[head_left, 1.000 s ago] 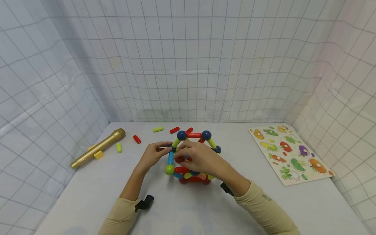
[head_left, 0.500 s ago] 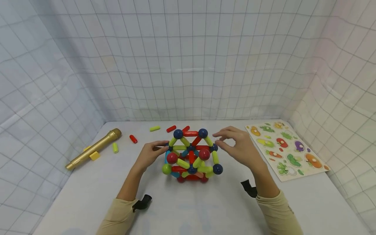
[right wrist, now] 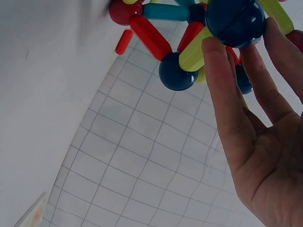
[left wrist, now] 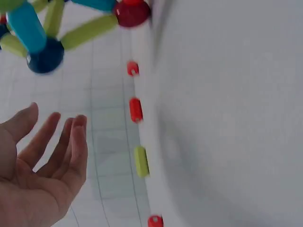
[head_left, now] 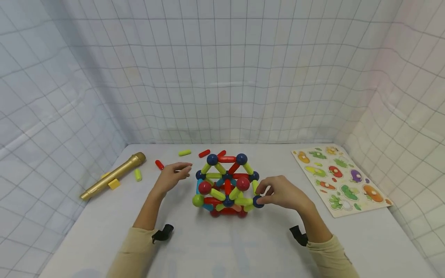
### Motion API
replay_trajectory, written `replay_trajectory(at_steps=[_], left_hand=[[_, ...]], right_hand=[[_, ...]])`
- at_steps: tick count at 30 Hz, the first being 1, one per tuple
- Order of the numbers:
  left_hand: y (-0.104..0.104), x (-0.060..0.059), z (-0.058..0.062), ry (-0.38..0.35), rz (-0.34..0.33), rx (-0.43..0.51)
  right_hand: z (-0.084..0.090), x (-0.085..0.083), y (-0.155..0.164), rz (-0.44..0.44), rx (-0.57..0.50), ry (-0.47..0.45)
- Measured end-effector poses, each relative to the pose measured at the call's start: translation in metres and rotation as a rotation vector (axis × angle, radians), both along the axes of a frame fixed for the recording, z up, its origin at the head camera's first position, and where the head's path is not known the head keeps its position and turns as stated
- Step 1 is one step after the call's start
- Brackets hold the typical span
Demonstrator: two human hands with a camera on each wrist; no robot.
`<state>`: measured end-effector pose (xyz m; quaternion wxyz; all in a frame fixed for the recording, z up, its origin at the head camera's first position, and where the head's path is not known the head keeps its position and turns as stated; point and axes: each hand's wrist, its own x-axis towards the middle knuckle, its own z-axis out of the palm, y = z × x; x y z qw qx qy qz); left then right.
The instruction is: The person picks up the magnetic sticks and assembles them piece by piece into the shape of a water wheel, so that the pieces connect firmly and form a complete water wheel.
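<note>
A toy frame of coloured magnetic rods and balls (head_left: 227, 187) stands on the table in the middle of the head view. Dark blue balls (head_left: 212, 159) top it, two red balls (head_left: 243, 183) sit at its front, and a lime ball (head_left: 198, 200) marks its left corner. My right hand (head_left: 283, 193) pinches the dark blue ball (right wrist: 236, 21) at the lower right corner between thumb and fingertips; lime rods meet that ball. Left of the frame, my left hand (head_left: 170, 177) is held apart from it, fingers loosely extended and holding nothing, as the left wrist view shows (left wrist: 52, 175).
Loose lime rods (head_left: 184, 153) and red rods (head_left: 204, 153) lie behind and left of the frame. A gold toy microphone (head_left: 119, 172) with yellow blocks (head_left: 114, 183) lies at the far left. At the right is a vegetable puzzle board (head_left: 368, 205). Grid-patterned cloth (head_left: 222, 77) surrounds the table.
My right hand has drawn back from over the frame to its right side, then come down onto the lower right blue ball. My left hand has let go of the left blue ball and moved left.
</note>
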<state>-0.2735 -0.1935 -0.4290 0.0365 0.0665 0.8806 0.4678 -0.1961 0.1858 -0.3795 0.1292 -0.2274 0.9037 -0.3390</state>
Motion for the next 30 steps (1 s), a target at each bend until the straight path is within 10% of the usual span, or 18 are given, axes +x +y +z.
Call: replay_trajectory(at_steps=[6,13,22,30], left_hand=[[-0.058,-0.034,-0.002,0.102,0.333,-0.431],[-0.108,-0.031,-0.019,-0.139,0.494,-0.692],[-0.100,-0.021,-0.009,0.012,0.367,-0.578],[-0.035,0.046,0.046,0.050,-0.131,-0.307]], right_hand=[[-0.005,0.006,-0.004,0.006,0.004,0.037],[-0.009,0.005,-0.005,-0.016,0.010,0.065],[-0.007,0.001,0.000,-0.030,0.003,0.065],[-0.006,0.001,0.000,-0.026,0.004,0.075]])
